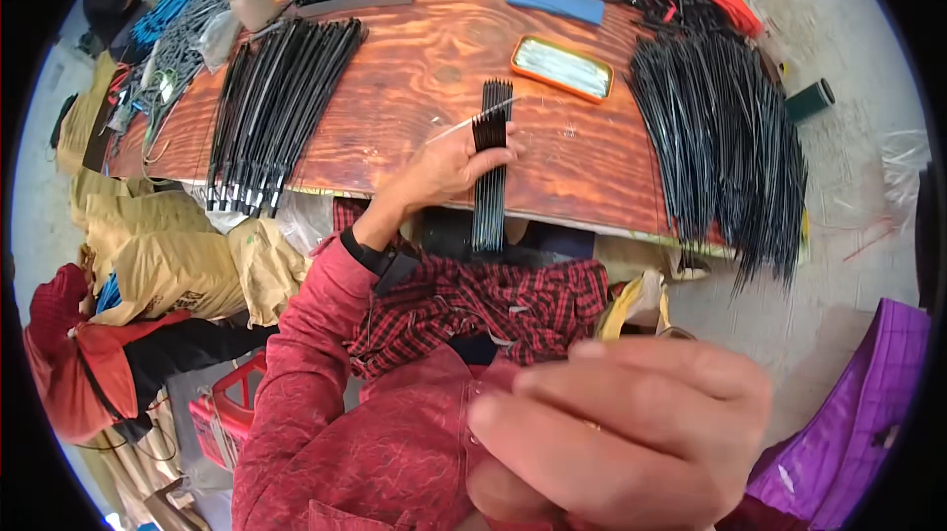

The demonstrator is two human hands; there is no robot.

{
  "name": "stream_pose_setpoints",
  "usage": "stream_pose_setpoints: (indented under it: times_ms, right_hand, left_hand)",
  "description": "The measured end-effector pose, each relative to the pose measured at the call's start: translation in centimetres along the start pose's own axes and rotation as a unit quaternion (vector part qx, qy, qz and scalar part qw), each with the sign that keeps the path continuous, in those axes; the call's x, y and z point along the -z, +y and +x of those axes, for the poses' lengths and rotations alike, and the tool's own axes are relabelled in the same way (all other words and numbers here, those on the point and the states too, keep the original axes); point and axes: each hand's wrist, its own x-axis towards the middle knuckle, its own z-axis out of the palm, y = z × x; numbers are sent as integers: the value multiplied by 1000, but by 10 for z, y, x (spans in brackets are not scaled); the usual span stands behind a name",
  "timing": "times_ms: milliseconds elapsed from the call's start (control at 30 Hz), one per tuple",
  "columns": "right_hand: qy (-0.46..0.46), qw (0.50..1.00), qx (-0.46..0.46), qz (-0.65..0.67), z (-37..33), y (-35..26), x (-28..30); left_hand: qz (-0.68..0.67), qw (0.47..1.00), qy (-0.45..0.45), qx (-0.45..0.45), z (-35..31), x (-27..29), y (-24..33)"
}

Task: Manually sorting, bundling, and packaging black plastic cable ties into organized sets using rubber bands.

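My left hand [449,166] is closed around a narrow bundle of thin black rods [489,211] at the near edge of the wooden table [414,87]. The thumb lies across the front of the bundle, whose lower ends stick out past the edge. A thin pale strand [464,123] slants over the top of this hand. Close to the camera, my right hand [651,423] is large and somewhat blurred, raised in front of my chest. Its fingers are curled toward the thumb, and whatever they may hold is hidden.
Thicker black rods [286,107] lie left; a big heap of thin dark rods [715,137] overhangs the edge at right. An orange-rimmed tin [562,68] with whitish contents and a blue block [554,0] lie beyond the bundle. Brown sacks [173,265] stand at lower left.
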Motion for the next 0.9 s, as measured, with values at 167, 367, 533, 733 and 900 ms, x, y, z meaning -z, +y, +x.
stream_pose_setpoints:
  times_ms: [167,367,533,733,900]
  right_hand:
    - [100,994,-39,36,-32,27,-2]
    - [98,909,-390,110,-25,170,-77]
    - [42,932,-343,-106,-70,276,-123]
    - [-77,910,-342,-223,-63,306,-136]
    - [-92,903,-345,-240,-62,309,-139]
  left_hand:
    - [-29,997,-24,62,5,-4,0]
    - [-9,998,-14,57,-8,8,18]
    - [-1,999,-18,36,-2,3,17]
    - [14,1000,-2,-4,0,5,16]
    - [29,999,-12,-39,1,10,16]
